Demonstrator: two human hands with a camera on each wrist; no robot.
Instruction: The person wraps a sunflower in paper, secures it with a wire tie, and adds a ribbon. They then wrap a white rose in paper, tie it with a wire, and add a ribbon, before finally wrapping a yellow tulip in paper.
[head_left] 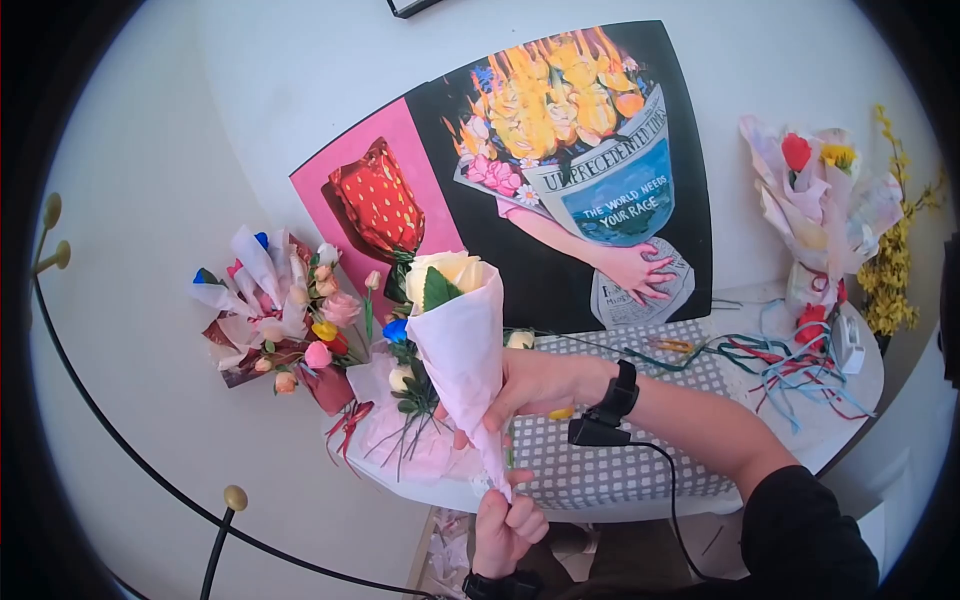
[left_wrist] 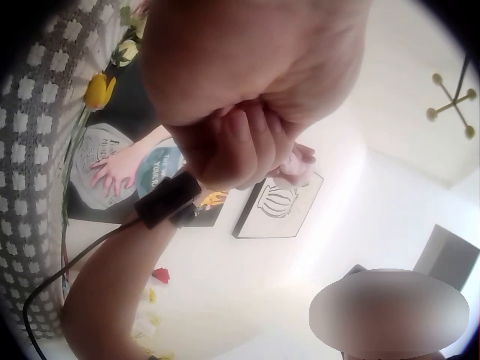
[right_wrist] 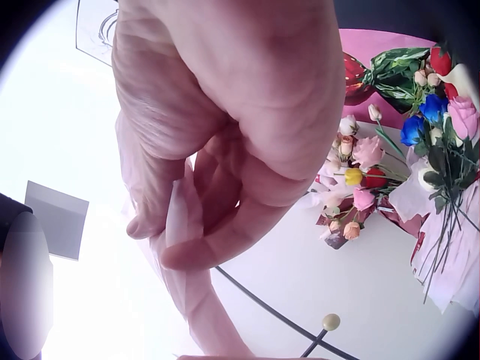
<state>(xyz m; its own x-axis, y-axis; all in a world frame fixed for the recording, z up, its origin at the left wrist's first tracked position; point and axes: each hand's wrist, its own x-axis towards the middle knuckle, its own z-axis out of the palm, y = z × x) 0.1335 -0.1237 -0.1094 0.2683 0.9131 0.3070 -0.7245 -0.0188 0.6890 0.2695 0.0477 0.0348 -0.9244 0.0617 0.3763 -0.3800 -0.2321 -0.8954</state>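
Observation:
A cream rose (head_left: 462, 268) with a green leaf (head_left: 438, 289) stands in a cone of pale pink wrapping paper (head_left: 455, 340), held upright over the table's front edge. My right hand (head_left: 540, 383) grips the cone around its lower middle. Just below, my left hand (head_left: 508, 532) holds the narrow twisted end of the paper in curled fingers. In the right wrist view, thumb and fingers (right_wrist: 217, 251) close on a fold of the paper. The left wrist view shows the left fist (left_wrist: 247, 142), which hides most of what it grips; the stem is hidden by the paper.
Wrapped flowers (head_left: 265, 300) and loose stems with a blue rose (head_left: 395, 330) lie at the left. A checked cloth (head_left: 610, 475) covers the table's middle. Scissors (head_left: 672, 345), tangled ribbons (head_left: 785, 365) and another bouquet (head_left: 810, 210) are at the right. A painted board (head_left: 690, 250) leans behind.

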